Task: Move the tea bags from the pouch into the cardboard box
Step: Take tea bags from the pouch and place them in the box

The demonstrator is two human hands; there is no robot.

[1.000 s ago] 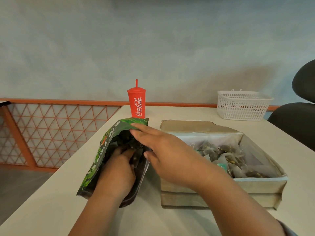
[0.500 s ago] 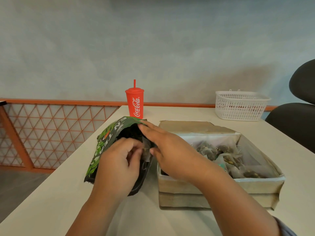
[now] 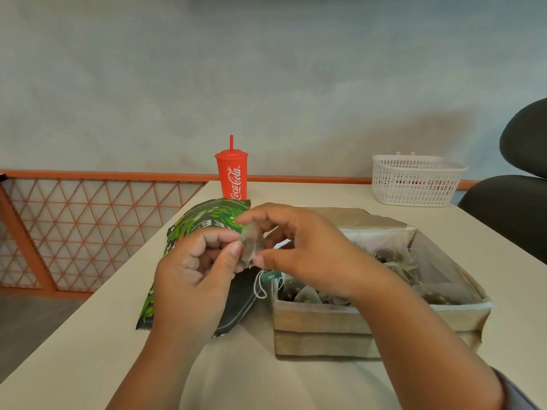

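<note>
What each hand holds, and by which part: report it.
Both pinch one brownish translucent tea bag: the left hand its left edge, the right hand its right edge. Its white string and green tag dangle below.

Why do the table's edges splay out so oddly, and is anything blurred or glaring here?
Head view: the wide-angle lens fans the table edges and the forearms outward. The light is soft and even, with no glare and a faint shadow on the wall above the white basket. The tea bag, pinched by the left hand and right hand, looks slightly smeared.
</note>
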